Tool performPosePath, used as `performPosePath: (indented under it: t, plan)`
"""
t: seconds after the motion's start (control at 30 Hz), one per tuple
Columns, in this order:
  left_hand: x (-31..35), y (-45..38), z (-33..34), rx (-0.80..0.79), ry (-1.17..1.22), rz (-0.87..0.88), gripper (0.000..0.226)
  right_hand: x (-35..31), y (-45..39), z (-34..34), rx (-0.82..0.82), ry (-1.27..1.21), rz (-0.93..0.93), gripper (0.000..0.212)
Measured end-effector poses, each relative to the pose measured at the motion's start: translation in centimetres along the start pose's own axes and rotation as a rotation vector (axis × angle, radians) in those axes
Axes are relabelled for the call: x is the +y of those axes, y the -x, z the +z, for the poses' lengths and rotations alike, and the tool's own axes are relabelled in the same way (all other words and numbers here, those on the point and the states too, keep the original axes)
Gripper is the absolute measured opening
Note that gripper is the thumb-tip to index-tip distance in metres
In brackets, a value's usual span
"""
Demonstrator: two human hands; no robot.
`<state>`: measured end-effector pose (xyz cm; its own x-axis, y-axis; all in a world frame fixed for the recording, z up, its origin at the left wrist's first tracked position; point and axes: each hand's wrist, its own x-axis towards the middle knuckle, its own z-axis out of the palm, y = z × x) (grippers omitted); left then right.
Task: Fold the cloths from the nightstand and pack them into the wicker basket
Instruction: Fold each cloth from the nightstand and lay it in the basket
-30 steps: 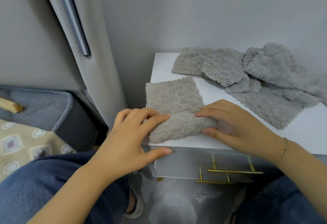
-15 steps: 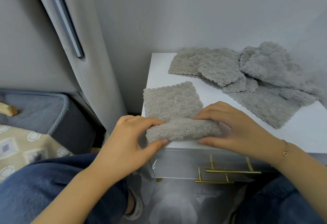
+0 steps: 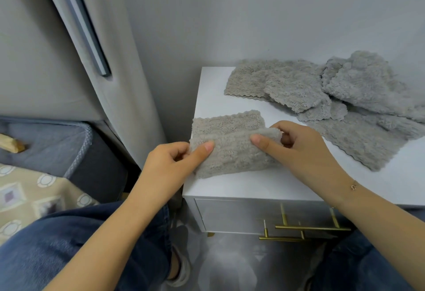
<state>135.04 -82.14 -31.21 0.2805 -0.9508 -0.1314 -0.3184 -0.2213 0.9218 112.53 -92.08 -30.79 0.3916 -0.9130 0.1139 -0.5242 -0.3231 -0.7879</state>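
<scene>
Grey fleece cloth (image 3: 232,143) sits mid-frame on the nightstand (image 3: 253,185), my left hand (image 3: 170,166) and right hand (image 3: 299,150) each pinching an end, mid-fold. I judge we're early: a pile (image 3: 333,97) waits upper right, no basket in view.

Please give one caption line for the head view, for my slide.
Both hands, left and right, fold a grey cloth on the nightstand.

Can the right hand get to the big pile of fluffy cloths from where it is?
Probably yes. The pile of cloths lies uncovered on the nightstand just beyond the right hand, with nothing between. But that hand is pinching the cloth being folded, so it must let go first.
</scene>
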Motion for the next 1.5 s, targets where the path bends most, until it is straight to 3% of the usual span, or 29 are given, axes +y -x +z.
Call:
performPosePath:
  t: [0.17,0.3,0.4,0.47,0.53,0.63,0.83,1.0,1.2,1.4,1.5]
  plan:
    - [0.7,-0.6,0.5,0.127,-0.057,-0.053,0.078,-0.2,-0.5,0.7,0.097,0.169,-0.047,0.044]
    - [0.2,-0.6,0.8,0.231,-0.165,0.01,0.062,0.6,-0.7,0.6,0.127,0.09,-0.157,0.04]
    - [-0.3,-0.8,0.7,0.297,-0.218,0.116,0.034,0.5,-0.9,0.7,0.129,0.153,-0.39,0.024]
    - [-0.3,-0.8,0.5,0.301,-0.307,0.269,0.027,0.6,-1.0,0.6,0.136,0.303,-0.596,0.017]
    - [0.0,-0.7,0.3,0.277,-0.4,0.45,0.02,0.7,-1.1,0.5,0.11,0.375,-0.686,0.021]
    - [-0.2,-0.4,-0.5,0.152,-0.581,0.605,0.031,0.7,-0.7,0.0,0.018,0.353,-0.622,0.037]
    - [-1.2,-0.1,-1.2,-0.007,-0.678,0.53,0.065,1.6,-0.8,-0.4,-0.188,0.414,-0.514,0.062]
    - [-1.0,-0.1,-0.7,-0.005,-0.628,0.521,0.056,1.5,-0.9,-0.4,-0.212,0.275,-0.468,0.056]
    - [-0.1,1.7,-0.9,-0.004,-0.566,0.533,0.045,0.2,0.3,-2.4,-0.284,0.059,-0.255,0.041]
    - [0.5,2.0,-0.5,-0.028,-0.218,0.328,0.03,0.0,0.3,-2.0,-0.267,-0.072,-0.151,0.03]
    - [0.5,1.0,-0.3,-0.006,-0.104,0.216,0.04,-0.1,-0.5,-1.0,-0.147,-0.038,-0.15,0.042]
